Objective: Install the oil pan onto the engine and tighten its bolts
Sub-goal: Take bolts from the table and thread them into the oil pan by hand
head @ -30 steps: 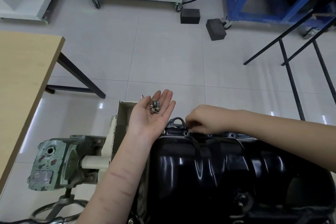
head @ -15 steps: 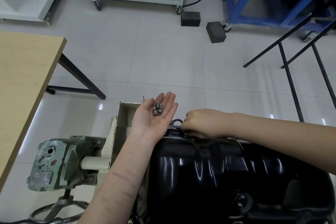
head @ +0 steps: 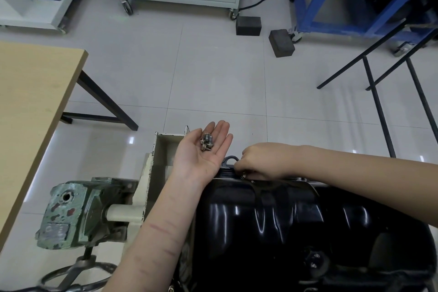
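Head view: the black pan (head: 296,218) sits on the engine at 5 o'clock. The left hand (head: 201,152) lies flat, palm up, cupping spare bolts (head: 207,144) at the pan's 11 o'clock corner. The right hand (head: 260,161) has slid left along the far rim over the last second, fingers curled down on a bolt (head: 243,175) beside the loop (head: 229,161); it is probably being started by hand, with wrench-tightening yet to come.

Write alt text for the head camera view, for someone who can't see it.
A person's right hand works a bolt at the far rim of a glossy black oil pan, while the left hand lies palm up, carrying several loose bolts. A worn green gearbox sits to the left above pale floor tiles.
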`<move>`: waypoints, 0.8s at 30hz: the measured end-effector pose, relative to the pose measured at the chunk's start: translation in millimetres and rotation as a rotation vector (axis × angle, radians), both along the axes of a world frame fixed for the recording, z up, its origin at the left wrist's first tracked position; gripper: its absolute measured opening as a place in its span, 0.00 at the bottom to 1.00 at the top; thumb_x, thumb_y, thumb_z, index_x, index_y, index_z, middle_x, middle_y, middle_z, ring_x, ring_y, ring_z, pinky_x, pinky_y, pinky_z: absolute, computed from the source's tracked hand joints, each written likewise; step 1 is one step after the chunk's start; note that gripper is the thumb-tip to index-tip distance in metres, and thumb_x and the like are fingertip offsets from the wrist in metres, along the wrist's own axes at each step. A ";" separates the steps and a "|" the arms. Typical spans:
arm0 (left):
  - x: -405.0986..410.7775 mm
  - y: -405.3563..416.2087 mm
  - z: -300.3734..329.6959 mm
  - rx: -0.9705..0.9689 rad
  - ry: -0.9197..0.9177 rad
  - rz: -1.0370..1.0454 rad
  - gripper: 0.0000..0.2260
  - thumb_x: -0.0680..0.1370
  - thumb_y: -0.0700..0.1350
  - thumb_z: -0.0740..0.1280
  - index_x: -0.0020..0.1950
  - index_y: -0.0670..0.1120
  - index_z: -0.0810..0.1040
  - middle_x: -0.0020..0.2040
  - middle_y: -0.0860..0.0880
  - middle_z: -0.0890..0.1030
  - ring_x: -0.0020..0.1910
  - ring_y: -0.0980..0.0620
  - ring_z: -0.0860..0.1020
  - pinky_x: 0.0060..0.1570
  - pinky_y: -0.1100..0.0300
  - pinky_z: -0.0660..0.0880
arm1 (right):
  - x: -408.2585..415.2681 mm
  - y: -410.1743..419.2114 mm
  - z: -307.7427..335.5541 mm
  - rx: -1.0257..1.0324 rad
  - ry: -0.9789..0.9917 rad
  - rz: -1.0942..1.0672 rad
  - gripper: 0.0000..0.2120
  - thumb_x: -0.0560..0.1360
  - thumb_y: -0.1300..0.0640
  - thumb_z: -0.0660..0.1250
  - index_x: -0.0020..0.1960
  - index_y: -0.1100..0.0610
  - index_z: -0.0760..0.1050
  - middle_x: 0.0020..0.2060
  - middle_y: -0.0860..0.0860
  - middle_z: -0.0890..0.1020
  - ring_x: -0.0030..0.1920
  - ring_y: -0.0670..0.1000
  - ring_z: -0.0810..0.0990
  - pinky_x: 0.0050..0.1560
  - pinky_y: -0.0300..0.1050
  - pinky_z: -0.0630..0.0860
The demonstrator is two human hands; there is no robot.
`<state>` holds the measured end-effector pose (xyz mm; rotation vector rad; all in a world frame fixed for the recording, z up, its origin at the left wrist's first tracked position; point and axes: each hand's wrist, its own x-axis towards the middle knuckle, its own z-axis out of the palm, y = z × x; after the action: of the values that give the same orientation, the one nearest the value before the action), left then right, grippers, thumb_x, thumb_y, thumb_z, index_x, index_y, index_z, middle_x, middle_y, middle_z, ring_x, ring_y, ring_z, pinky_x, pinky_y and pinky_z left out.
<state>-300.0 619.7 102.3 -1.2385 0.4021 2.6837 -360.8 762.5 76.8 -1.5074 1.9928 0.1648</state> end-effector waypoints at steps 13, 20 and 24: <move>-1.4 0.9 0.8 0.003 -0.007 0.004 0.14 0.82 0.42 0.54 0.45 0.37 0.74 0.34 0.39 0.82 0.40 0.44 0.80 0.43 0.48 0.74 | 3.9 0.9 3.0 -0.030 0.070 0.144 0.11 0.79 0.59 0.54 0.52 0.62 0.73 0.48 0.57 0.78 0.50 0.56 0.73 0.43 0.46 0.66; -1.3 1.0 0.5 0.008 -0.014 0.002 0.14 0.82 0.42 0.54 0.45 0.36 0.74 0.34 0.39 0.82 0.40 0.44 0.80 0.42 0.48 0.74 | 5.5 -2.9 5.9 0.032 0.121 0.191 0.08 0.78 0.61 0.56 0.54 0.60 0.71 0.47 0.56 0.78 0.51 0.56 0.73 0.37 0.46 0.65; -0.7 0.9 0.1 0.010 -0.013 0.000 0.14 0.82 0.42 0.54 0.45 0.36 0.74 0.35 0.39 0.82 0.40 0.45 0.80 0.42 0.48 0.74 | 7.9 -4.9 6.4 0.053 0.193 0.245 0.08 0.78 0.63 0.54 0.54 0.61 0.70 0.48 0.57 0.77 0.52 0.57 0.74 0.39 0.47 0.67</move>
<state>-300.7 620.6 102.3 -1.2521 0.3872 2.6728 -352.9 757.6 83.2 -1.7542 1.9254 0.4768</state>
